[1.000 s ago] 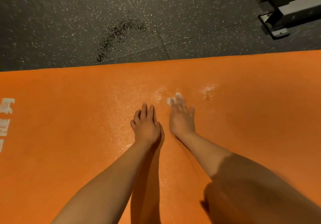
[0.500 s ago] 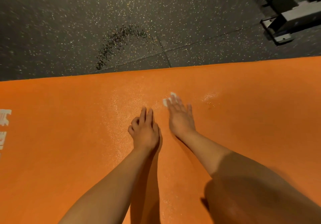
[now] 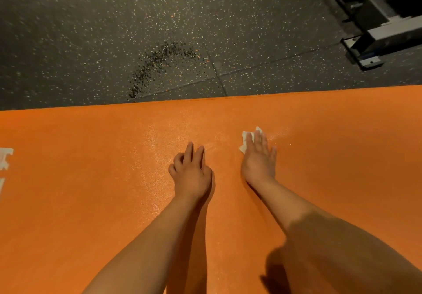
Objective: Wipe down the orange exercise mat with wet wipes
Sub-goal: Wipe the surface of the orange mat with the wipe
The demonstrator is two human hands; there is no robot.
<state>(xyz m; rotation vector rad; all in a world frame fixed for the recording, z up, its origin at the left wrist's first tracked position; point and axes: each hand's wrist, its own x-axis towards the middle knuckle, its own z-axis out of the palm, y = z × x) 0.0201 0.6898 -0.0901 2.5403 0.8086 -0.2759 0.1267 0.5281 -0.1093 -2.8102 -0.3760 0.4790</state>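
My right hand (image 3: 259, 159) lay flat, fingers straight, pressing the wet wipe (image 3: 245, 139) onto the orange mat (image 3: 91, 179). My left hand (image 3: 191, 175) rested nearby, fingers loosely bent, empty.

- Mat (image 3: 91, 202): orange, lying flat and spread wide, its far edge a straight line. There's a wet, glittery sheen across its middle, and white print shows at its left side.
- Wipe (image 3: 245, 142): white, small and crumpled, flat on the mat near the far edge, just right of the sheen. It is pinned under the straight fingers of the right hand (image 3: 259, 159), with its corners peeking out.
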